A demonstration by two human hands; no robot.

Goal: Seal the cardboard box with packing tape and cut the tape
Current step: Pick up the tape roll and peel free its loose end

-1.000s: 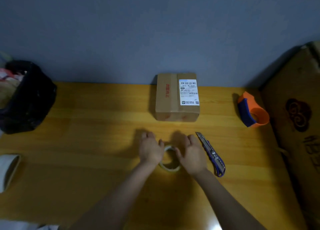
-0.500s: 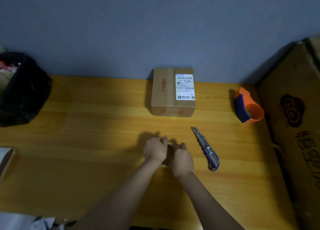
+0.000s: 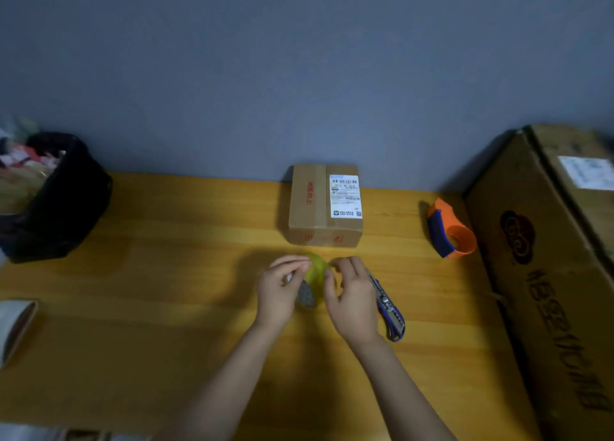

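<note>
Yellowish tape roll [image 3: 314, 279] gripped between both hands, near cardboard box [image 3: 325, 205].

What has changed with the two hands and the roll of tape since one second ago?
The clear roll of packing tape, flat on the wooden table before, is now lifted and tipped up between the left hand and right hand. The small cardboard box, blue utility knife and orange tape dispenser were not moved.

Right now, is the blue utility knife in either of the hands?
No, the blue utility knife lies on the wooden table beside the right hand, while both hands hold the tape roll.
</note>
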